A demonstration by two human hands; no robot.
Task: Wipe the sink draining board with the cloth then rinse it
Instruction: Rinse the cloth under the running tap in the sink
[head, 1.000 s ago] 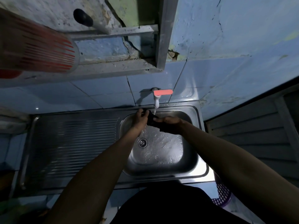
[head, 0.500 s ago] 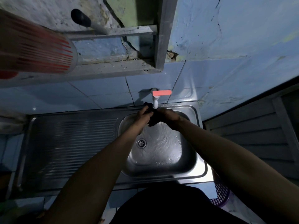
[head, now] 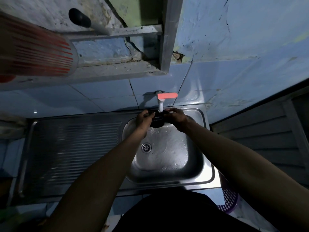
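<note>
A dark cloth (head: 157, 120) is stretched between my two hands right under the white tap spout (head: 160, 106), over the back of the steel sink basin (head: 165, 148). My left hand (head: 143, 118) grips its left end and my right hand (head: 176, 117) grips its right end. Water glistens across the basin floor around the drain (head: 146, 147). The ribbed draining board (head: 73, 151) lies to the left of the basin, with nothing on it.
The tap has a red lever handle (head: 167, 95) on the blue tiled wall. A metal shelf frame (head: 120, 67) hangs above, and a red-striped object (head: 38, 52) sits upper left. A purple perforated basket (head: 229, 201) stands low at the right.
My hands have drawn apart, spreading the cloth wider under the spout, and lifted slightly toward the tap.
</note>
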